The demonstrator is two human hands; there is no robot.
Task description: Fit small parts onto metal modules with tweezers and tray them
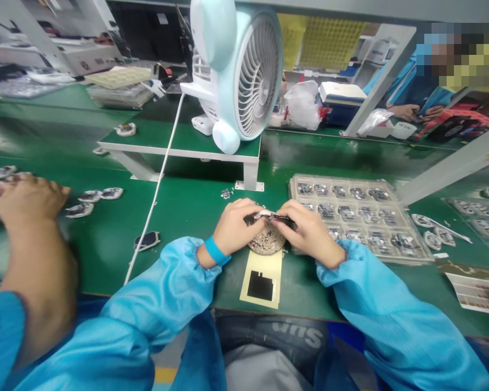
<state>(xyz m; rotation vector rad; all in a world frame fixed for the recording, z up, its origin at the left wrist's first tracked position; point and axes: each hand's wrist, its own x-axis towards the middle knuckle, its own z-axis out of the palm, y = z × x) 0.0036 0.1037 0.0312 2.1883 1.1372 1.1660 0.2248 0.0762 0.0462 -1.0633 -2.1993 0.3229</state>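
Bench stretches left of hands holding dark part near tray edge

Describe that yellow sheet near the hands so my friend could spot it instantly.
Find the pale blue fan, then look down to the left hand and right hand over a round speckled object. On its near side, the yellow sheet lies on the green bench. Its notched black patch sets it apart from the compartmented tray to the right.
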